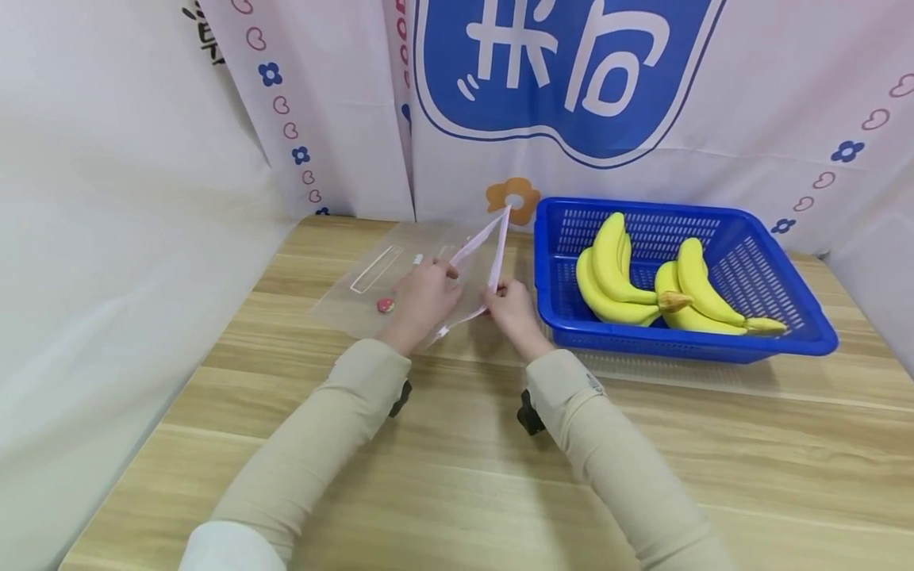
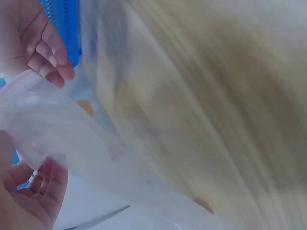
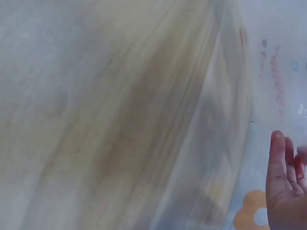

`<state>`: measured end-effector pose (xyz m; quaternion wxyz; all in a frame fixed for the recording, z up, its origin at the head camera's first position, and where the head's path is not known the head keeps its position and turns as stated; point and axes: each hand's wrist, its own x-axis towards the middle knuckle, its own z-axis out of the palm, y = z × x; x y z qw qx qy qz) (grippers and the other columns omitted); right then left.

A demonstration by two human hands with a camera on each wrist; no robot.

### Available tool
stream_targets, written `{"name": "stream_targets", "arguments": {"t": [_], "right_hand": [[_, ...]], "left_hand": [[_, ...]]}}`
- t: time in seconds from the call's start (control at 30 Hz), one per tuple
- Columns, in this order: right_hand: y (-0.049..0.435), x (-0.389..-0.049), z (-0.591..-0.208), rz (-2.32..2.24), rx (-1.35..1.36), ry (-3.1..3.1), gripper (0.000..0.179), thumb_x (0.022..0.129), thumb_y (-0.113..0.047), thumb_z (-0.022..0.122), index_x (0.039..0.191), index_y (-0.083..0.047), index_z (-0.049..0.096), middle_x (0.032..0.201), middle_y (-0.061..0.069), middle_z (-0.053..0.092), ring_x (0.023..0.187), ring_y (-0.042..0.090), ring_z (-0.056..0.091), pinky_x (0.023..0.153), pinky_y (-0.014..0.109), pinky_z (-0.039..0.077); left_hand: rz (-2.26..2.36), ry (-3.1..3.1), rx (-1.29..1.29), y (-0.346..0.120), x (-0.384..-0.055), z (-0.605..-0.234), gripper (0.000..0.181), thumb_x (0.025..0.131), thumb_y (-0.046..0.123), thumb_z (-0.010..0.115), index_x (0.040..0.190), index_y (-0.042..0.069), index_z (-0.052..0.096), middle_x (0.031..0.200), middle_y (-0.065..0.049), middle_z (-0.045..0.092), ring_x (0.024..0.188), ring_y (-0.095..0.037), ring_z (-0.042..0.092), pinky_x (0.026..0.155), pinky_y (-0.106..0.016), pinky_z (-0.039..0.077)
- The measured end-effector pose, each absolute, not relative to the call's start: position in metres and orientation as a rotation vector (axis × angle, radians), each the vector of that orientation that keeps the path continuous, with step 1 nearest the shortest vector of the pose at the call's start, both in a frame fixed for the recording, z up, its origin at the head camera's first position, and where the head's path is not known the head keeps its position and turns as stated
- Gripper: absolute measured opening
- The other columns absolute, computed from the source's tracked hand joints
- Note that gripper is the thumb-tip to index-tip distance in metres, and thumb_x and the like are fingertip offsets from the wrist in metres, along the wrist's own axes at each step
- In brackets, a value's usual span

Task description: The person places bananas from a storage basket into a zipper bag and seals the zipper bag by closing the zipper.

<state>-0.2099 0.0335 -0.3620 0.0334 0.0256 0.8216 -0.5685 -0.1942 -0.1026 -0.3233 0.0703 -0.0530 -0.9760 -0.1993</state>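
A clear plastic zip bag point(image 1: 371, 277) with a pink strip along its mouth lies at the back of the table, a small strawberry print on its side. Its mouth stands spread in a V. My left hand point(image 1: 427, 295) holds the near-left side of the mouth; in the left wrist view the left hand point(image 2: 36, 196) has its fingers curled at the film. My right hand point(image 1: 512, 313) pinches the right side of the pink strip. In the right wrist view the right hand point(image 3: 285, 187) shows only partly, at the edge.
A blue plastic basket point(image 1: 685, 341) stands right of the bag, close to my right hand. Inside lie two bunches of bananas, one on the left point(image 1: 614, 262) and one on the right point(image 1: 703, 285). A printed cloth point(image 1: 357, 103) hangs behind the wooden table point(image 1: 443, 476).
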Motion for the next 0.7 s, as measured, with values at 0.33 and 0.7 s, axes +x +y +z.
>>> {"name": "stream_targets", "arguments": {"t": [0.33,0.7], "right_hand": [[0.034,-0.209,-0.349,-1.648,0.007,2.751,0.07,0.085,-0.004,0.057,0.146,-0.01,0.025,0.12,0.018,0.066,0.099,0.033,0.066,0.078,0.038,0.055],[0.034,-0.203,-0.341,-1.523,-0.281,2.943,0.064,0.081,0.006,0.053,0.137,-0.019,0.037,0.133,0.016,0.056,0.1,0.035,0.062,0.076,0.046,0.053]], "left_hand": [[-0.742,-2.856,-0.131,-0.112,-0.197,-0.301,0.025,0.082,-0.005,0.052,0.099,0.006,0.066,0.108,-0.015,0.056,0.08,-0.028,0.058,0.068,-0.038,0.052],[-0.579,-2.779,0.04,-0.133,-0.201,-0.289,0.027,0.084,0.005,0.063,0.111,0.006,0.068,0.12,-0.012,0.062,0.095,-0.031,0.066,0.068,-0.041,0.055]]}}
